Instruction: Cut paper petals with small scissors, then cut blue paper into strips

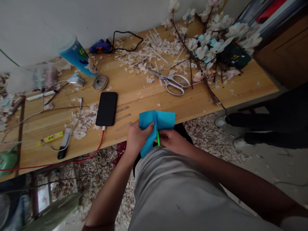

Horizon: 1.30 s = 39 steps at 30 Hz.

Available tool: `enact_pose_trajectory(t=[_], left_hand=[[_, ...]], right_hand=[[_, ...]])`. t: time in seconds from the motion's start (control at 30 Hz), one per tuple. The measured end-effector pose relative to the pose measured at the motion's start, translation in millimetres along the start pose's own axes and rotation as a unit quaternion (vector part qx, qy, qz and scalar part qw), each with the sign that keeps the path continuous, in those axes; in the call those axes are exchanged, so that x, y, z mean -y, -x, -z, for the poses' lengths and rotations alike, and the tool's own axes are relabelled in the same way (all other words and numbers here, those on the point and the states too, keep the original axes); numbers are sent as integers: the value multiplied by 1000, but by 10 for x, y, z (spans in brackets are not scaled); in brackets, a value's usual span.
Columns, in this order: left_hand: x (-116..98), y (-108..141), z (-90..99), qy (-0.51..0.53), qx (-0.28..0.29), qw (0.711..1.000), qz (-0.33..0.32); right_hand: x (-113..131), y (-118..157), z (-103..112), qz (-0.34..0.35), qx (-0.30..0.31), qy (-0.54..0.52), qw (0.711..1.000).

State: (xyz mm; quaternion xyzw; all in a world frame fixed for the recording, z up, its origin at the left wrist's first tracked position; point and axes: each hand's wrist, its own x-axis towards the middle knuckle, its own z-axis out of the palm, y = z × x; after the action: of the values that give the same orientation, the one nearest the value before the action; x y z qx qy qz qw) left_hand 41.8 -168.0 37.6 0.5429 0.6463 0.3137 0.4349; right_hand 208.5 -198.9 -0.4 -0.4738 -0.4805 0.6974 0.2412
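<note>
A blue sheet of paper [166,120] is held up at the table's front edge, close to my body. My left hand [139,138] grips its left part, thumb on top and fingers behind. A fold or slit runs down the middle of the sheet. Just right of that line, my right hand [174,141] has its fingers closed around a slim bright green tool [158,138], whose upper end meets the paper. The tool's kind cannot be made out, as fingers and paper hide part of it. Large silver scissors [174,84] lie on the table beyond the hands.
On the wooden table [137,93] are a black phone [106,109] with a red cable, a blue cup [79,57], a glue gun [100,46], a yellow cutter-like stick [50,138] and pale petals. White-flowered branches [207,48] stand at right. Another person's legs [271,118] are nearby.
</note>
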Motion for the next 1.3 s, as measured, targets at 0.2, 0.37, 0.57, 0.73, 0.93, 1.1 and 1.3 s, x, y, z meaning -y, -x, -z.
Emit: enact_pose_trajectory(t=[0.2, 0.37, 0.57, 0.73, 0.93, 1.1, 1.3], left_hand=[[-2, 19, -6, 34, 1, 999, 22], [-34, 68, 14, 38, -3, 999, 31], [16, 89, 10, 56, 0, 997, 47], [17, 55, 47, 86, 4, 993, 81], [-1, -23, 112, 114, 23, 990, 83], [15, -59, 164, 130, 16, 987, 92], [5, -80, 237, 165, 24, 977, 131]], right_hand=[[77, -5, -26, 4, 0, 8, 1000], [145, 29, -18, 3, 2, 11, 1000], [159, 19, -28, 19, -16, 34, 999], [186, -35, -47, -7, -11, 21, 1000], [309, -128, -35, 29, -26, 29, 999], [376, -146, -11, -3, -1, 36, 999], [404, -270, 11, 3, -5, 53, 999]])
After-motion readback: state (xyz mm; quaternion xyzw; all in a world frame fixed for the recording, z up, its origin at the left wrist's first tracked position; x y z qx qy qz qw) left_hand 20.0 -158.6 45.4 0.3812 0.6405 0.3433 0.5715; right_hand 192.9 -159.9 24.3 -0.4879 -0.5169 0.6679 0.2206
